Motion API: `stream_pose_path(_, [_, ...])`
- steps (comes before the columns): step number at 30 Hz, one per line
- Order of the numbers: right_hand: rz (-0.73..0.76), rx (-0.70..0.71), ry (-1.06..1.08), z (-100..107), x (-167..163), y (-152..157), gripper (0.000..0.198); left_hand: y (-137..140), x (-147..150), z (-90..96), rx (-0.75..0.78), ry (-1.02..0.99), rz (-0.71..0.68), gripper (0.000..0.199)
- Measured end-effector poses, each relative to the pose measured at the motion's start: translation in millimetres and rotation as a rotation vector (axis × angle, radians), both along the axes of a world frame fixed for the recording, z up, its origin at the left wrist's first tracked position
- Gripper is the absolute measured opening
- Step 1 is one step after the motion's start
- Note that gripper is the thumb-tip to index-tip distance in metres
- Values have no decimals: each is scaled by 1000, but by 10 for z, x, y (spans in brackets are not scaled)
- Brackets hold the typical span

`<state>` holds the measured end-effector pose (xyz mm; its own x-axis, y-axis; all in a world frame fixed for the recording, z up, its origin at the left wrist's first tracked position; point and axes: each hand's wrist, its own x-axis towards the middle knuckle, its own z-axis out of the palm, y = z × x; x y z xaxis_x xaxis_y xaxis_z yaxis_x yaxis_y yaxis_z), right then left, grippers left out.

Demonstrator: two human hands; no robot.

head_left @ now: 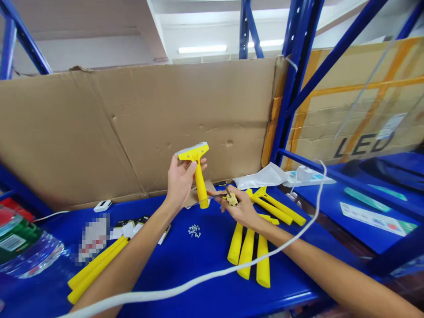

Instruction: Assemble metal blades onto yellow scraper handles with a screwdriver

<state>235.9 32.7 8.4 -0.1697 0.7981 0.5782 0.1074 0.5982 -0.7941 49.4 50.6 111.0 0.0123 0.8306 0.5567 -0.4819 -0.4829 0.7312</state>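
My left hand [181, 179] is closed around the upper handle of a yellow scraper [200, 185], held upright with its wide head on top. Two small screws show on that head, and a pale strip runs along its upper edge. Lower and to the right, my right hand [241, 207] grips a screwdriver [232, 199] with a pale yellow lobed handle. Its thin shaft points left, past the bottom of the scraper's handle. Small loose screws [194, 230] lie in a pile on the blue tabletop [185, 274] below both hands.
More yellow scraper handles [247, 254] lie right, and others [96, 269] left under my forearm. A white cable [205, 279] crosses in front of my forearms. Cardboard [198, 106] stands behind, with a white plastic bag [261, 176] at its foot. A large bottle [26, 243] stands left.
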Motion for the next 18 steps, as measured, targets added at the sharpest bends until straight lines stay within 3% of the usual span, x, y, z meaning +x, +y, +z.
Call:
stream_pose_path(5, [-48,-175,232,92,11,76,49,105,1,-22,-68,151,-71,60])
stream_pose_path(11, [-171,-216,340,139,27,103,52,198,-161,-81,-184,536,-36,27])
stream_pose_path(15, [-168,-207,367,187,30,63,50,221,-223,-89,-100,667,-7,11])
stream_pose_path(18, [-176,-194,371,235,24,12,47,228,-268,-63,-67,697,-49,15])
